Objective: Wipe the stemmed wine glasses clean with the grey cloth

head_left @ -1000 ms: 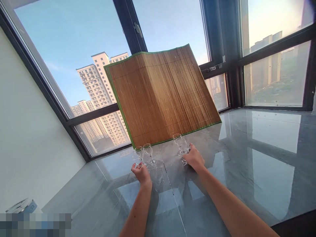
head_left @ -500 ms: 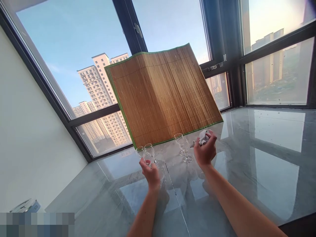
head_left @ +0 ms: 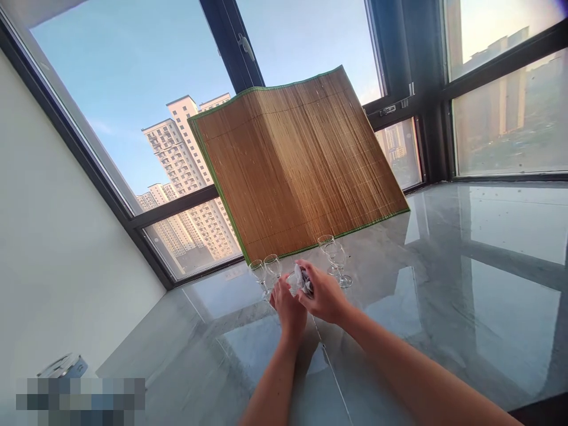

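Observation:
My left hand (head_left: 290, 307) is closed around a clear glass (head_left: 293, 283), mostly hidden by fingers and cloth. My right hand (head_left: 322, 293) grips a crumpled white-grey cloth (head_left: 303, 280), pressed against that glass. Just left of and behind my hands stand two clear stemmed glasses, one nearer (head_left: 257, 271) and one farther (head_left: 272, 266). Beyond my right hand, two more stemmed glasses, a front one (head_left: 336, 258) and a rear one (head_left: 326, 241), overlap in view.
A bamboo mat (head_left: 302, 171) with green edging leans against the dark window frame (head_left: 233, 47) behind the glasses. Under everything lies a glossy grey tiled surface (head_left: 399, 331). A blue-and-white container (head_left: 66, 367) sits at lower left beside a white wall (head_left: 57, 225).
My right hand has moved left with the cloth and now meets my left hand. The left hand has shifted slightly right, away from the two left glasses.

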`<action>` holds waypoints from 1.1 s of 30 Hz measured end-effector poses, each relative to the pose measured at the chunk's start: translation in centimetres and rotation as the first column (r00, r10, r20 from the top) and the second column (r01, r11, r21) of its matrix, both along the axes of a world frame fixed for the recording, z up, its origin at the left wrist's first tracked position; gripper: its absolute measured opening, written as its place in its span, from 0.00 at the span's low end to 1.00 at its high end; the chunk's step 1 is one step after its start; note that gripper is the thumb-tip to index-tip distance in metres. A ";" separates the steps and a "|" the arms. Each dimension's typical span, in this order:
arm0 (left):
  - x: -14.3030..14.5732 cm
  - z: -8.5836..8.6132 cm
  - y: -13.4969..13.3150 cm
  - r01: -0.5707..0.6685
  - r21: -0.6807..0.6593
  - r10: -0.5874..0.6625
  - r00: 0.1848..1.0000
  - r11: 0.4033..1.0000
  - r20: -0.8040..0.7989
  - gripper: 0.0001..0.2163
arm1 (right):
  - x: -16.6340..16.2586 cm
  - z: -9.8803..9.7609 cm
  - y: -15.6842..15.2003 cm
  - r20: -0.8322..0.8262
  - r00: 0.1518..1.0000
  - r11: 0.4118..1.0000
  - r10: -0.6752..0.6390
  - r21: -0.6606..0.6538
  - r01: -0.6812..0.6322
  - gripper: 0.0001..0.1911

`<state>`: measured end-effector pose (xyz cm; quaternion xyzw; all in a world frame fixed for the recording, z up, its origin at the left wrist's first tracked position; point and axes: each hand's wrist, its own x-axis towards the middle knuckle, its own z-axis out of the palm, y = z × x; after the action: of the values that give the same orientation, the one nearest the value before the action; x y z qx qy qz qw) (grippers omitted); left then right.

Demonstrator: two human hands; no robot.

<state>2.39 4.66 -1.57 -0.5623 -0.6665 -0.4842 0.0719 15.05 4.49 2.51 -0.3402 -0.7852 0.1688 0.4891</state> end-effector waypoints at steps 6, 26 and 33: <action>-0.4 -0.2 0.1 -0.013 0.033 0.016 0.996 0.999 -0.086 0.18 | 0.4 -0.2 0.8 -0.013 0.999 0.984 0.041 -0.172 -0.042 0.33; -0.5 1.7 -1.4 0.114 0.055 -0.091 0.943 0.992 -0.319 0.17 | 2.3 0.7 1.4 -0.499 0.836 0.477 0.228 -0.691 -0.543 0.37; -0.4 1.9 -1.5 0.151 0.051 -0.136 0.965 0.987 -0.226 0.17 | 2.5 -0.1 2.1 -0.738 0.628 0.344 0.249 -0.539 -0.769 0.33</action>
<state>2.04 3.21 0.34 -0.6569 -0.5951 -0.4444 0.1298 17.59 6.55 2.42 -0.1853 -0.5030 0.7536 0.3805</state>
